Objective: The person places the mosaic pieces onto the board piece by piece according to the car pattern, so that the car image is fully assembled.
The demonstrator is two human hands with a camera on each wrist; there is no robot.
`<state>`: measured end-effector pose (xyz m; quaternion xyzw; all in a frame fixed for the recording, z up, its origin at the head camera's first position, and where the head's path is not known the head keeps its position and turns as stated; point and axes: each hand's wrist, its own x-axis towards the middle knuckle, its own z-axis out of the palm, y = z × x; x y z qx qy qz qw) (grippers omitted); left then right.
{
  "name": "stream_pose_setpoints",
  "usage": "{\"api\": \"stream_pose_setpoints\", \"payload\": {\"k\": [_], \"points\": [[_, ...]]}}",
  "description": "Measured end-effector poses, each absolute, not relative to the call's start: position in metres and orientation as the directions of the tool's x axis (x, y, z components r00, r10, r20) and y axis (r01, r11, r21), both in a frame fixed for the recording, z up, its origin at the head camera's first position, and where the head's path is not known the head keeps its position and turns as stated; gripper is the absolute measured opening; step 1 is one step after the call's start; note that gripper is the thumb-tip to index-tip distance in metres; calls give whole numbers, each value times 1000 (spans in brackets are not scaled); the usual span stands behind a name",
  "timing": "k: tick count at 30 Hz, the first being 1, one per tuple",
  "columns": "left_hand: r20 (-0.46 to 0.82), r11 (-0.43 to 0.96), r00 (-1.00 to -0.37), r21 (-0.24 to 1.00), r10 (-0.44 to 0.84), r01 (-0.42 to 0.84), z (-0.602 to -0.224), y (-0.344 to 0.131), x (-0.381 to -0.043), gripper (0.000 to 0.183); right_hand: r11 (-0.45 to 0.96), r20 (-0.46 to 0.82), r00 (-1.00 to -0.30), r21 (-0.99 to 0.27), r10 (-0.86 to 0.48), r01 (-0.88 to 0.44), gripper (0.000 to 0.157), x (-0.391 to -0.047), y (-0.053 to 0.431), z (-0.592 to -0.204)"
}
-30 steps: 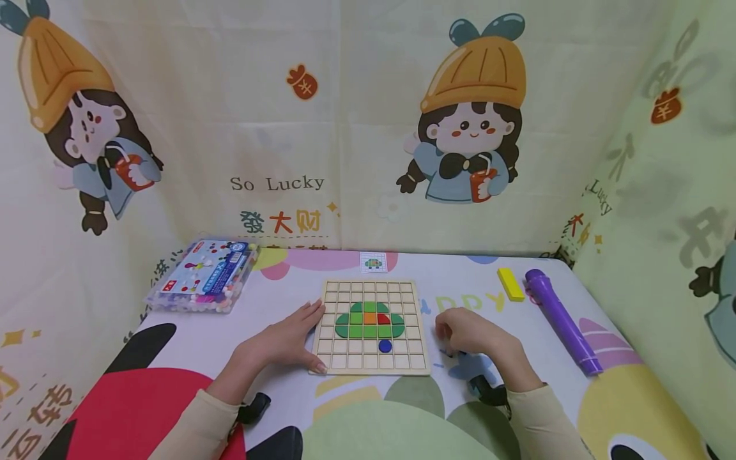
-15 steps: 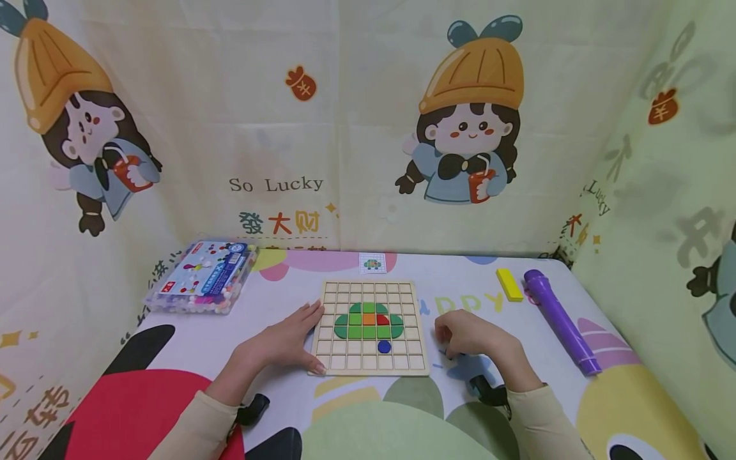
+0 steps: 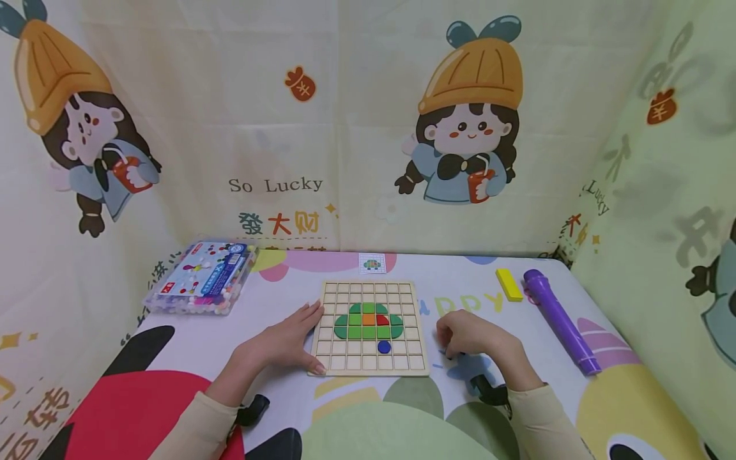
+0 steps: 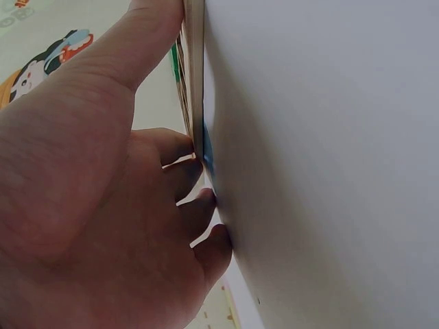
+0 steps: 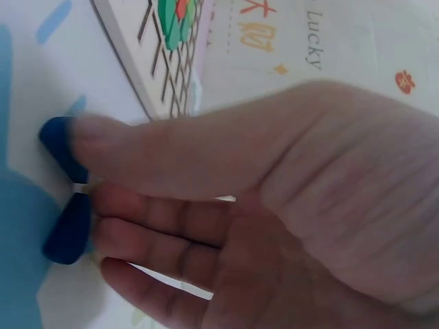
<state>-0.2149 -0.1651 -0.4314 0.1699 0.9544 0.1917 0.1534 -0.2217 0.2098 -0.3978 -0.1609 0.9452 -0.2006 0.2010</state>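
A square wooden grid board (image 3: 339, 364) lies mid-table in the head view, holding green, orange and red pieces. Below these sits a blue disc (image 3: 384, 347). My left hand (image 3: 282, 342) rests against the board's left side, its fingers spread and the thumb at the lower corner. In the left wrist view the fingertips (image 4: 195, 181) touch the board's edge. To the right of the board, my right hand (image 3: 468, 333) is low over the table, fingers bent. In the right wrist view its thumb overlaps one end of a dark blue bow-shaped thing (image 5: 67, 229); any pinch there is hidden.
Behind the board lies a small picture card (image 3: 372, 263). A clear plastic case (image 3: 201, 276) of beads stands at the back left. On the right are a yellow block (image 3: 509, 285) and a purple tube (image 3: 562, 321). Printed cloth walls rise behind and beside the table.
Hardly anything differs: the head view has shifted slightly. My left hand stays at the board and the right hand stays beside it.
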Motion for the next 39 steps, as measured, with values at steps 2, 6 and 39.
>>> {"api": "stream_pose_setpoints", "payload": {"k": [2,6,39], "points": [[-229,870,-896,416,381,264,-431,-165,-215,126,866,-308,-871,-448,-383,-222,14,-222,210,-398],[-227,869,-895,417,385,268,-431,-165,-214,125,866,-308,-875,-453,-373,-210,12,-222,210,-398],[-228,874,-896,407,380,267,-432,-165,-215,126,841,-213,-873,-439,-439,-316,25,-221,206,-401]]}}
